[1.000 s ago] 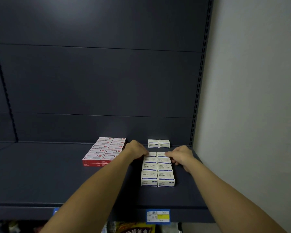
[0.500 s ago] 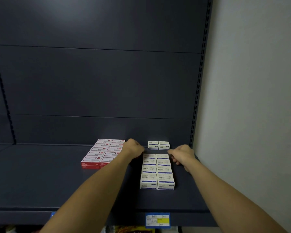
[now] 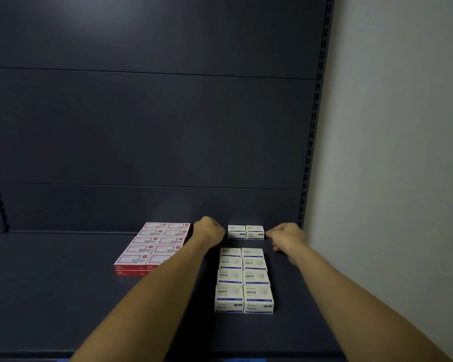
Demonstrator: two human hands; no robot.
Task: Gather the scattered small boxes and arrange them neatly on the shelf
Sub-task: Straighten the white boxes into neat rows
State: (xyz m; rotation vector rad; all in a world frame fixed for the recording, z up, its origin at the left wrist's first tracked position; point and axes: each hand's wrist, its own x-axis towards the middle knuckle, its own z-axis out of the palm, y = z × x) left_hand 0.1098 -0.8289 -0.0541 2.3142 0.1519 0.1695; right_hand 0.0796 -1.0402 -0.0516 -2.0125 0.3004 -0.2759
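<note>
- White boxes (image 3: 244, 279): a block two wide and four deep stood on the shelf (image 3: 63, 296), right of centre, its boxes touching one another. The tops bore printed characters, legible on the nearer boxes as "回形针", with a blue band along the front edge; smaller print was too fine to read.
- Back pair (image 3: 245, 232): two more white boxes of the same design stood side by side against the back panel (image 3: 152, 126), apart from the block, a strip of bare shelf between them.
- Red boxes (image 3: 154, 245): a block two wide and five deep, at least two layers high at the front, lay left of the white block. The tops were white with red borders and a small red mark at one corner; the writing was unreadable.
- Left hand (image 3: 209, 231): reached forward on an outstretched arm, just left of the back pair, fingers curled inward. Whether it touched the nearest box could not be told; it held nothing visible.
- Right hand (image 3: 287, 235): outstretched likewise, just right of the back pair, fingers bent and pointing toward the boxes, nothing visibly in its grip; contact could not be told.
- Wall (image 3: 392, 165): pale, bordering the shelf on the right beyond a slotted upright (image 3: 313, 126).
</note>
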